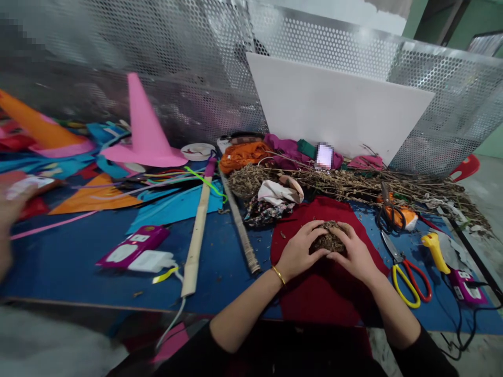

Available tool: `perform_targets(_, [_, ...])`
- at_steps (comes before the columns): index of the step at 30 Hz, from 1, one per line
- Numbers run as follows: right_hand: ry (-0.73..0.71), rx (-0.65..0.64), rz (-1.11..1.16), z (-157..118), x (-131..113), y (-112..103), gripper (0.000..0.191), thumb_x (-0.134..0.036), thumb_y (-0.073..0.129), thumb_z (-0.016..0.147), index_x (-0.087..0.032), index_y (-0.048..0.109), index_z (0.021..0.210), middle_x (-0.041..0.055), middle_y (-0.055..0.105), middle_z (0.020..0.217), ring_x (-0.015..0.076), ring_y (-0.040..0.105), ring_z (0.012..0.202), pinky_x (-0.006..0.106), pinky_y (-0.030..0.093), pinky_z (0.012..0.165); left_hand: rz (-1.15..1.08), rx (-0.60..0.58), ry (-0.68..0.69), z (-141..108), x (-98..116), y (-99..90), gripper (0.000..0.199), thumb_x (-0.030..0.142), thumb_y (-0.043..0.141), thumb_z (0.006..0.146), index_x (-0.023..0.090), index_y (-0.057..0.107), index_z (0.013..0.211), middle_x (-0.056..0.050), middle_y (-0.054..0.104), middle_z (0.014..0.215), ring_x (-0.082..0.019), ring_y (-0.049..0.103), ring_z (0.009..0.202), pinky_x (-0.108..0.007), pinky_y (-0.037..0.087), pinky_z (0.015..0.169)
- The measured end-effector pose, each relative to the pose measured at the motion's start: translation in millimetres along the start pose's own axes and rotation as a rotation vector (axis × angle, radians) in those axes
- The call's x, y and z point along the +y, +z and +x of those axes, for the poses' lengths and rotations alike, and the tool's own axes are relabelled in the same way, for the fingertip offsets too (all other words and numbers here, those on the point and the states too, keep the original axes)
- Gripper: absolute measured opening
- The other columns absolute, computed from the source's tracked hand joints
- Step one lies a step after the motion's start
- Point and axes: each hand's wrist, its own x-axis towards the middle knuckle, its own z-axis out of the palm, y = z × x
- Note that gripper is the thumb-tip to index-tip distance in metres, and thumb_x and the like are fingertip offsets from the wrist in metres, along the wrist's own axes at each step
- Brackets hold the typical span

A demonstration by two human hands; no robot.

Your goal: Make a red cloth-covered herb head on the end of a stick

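A clump of brown dried plant bits rests on a dark red cloth on the blue table. My left hand is curved around the clump's left side, with a yellow bangle at the wrist. Around the right side curls my right hand. The fingertips of both hands come close together at the top and the front of the clump. Scissors with yellow and red handles lie to the right of the cloth.
Dried stems and bundled fabrics line the table's back, before a white board. Left are a bamboo stick, a purple power strip and a pink cone hat. Another person's hand shows at the left edge.
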Motion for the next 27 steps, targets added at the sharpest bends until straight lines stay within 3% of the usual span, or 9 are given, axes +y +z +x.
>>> perform_targets(6, [0.004, -0.016, 0.003, 1.7, -0.3, -1.1, 0.056, -0.037, 0.068, 0.081, -0.031, 0.05, 0.133, 0.0085, 0.039, 0.145, 0.0262, 0.046, 0.131, 0.042, 0.044, 0.105, 0.014, 0.02, 0.061, 0.3, -9.8, 3.7, 0.032, 0.031, 0.069, 0.08, 0.021, 0.058, 0.109, -0.011, 0.053, 0.134, -0.026, 0.048, 0.126, -0.046, 0.039, 0.11])
perform_targets(14, [-0.029, 0.014, 0.08, 0.0, 5.2, -1.3, 0.054, -0.038, 0.071, 0.079, -0.029, 0.051, 0.128, 0.0094, 0.04, 0.142, 0.026, 0.044, 0.132, 0.043, 0.041, 0.108, -0.036, 0.034, 0.019, -1.3, -7.2, -3.9, 0.029, 0.029, 0.071, 0.077, 0.02, 0.06, 0.103, -0.011, 0.056, 0.131, -0.026, 0.052, 0.123, -0.046, 0.042, 0.107])
perform_targets(20, [-0.03, -0.002, 0.09, -0.8, 5.5, -2.6, 0.053, -0.036, 0.071, 0.079, -0.029, 0.051, 0.128, 0.0096, 0.039, 0.142, 0.0263, 0.042, 0.134, 0.044, 0.039, 0.11, 0.031, 0.013, 0.069, -3.1, -6.6, -3.2, 0.043, 0.027, 0.065, 0.083, 0.023, 0.056, 0.124, -0.012, 0.048, 0.142, -0.028, 0.044, 0.132, -0.048, 0.037, 0.112])
perform_targets(23, [-0.029, -0.006, 0.093, -1.7, 6.1, -2.0, 0.053, -0.034, 0.071, 0.079, -0.029, 0.051, 0.127, 0.0094, 0.039, 0.142, 0.025, 0.042, 0.134, 0.043, 0.037, 0.111, 0.06, -0.006, 0.065, -2.7, -6.3, -1.5, 0.034, 0.028, 0.062, 0.085, 0.022, 0.06, 0.119, -0.011, 0.049, 0.141, -0.028, 0.045, 0.131, -0.048, 0.037, 0.112])
perform_targets(27, [-0.03, 0.0, 0.097, -2.9, 7.7, -1.7, 0.052, -0.035, 0.071, 0.079, -0.028, 0.052, 0.126, 0.0097, 0.039, 0.142, 0.0255, 0.041, 0.134, 0.043, 0.038, 0.111, 0.041, 0.023, -0.002, -1.3, -8.2, -0.2, 0.037, 0.032, 0.064, 0.084, 0.021, 0.059, 0.119, -0.012, 0.051, 0.138, -0.028, 0.048, 0.128, -0.048, 0.04, 0.11])
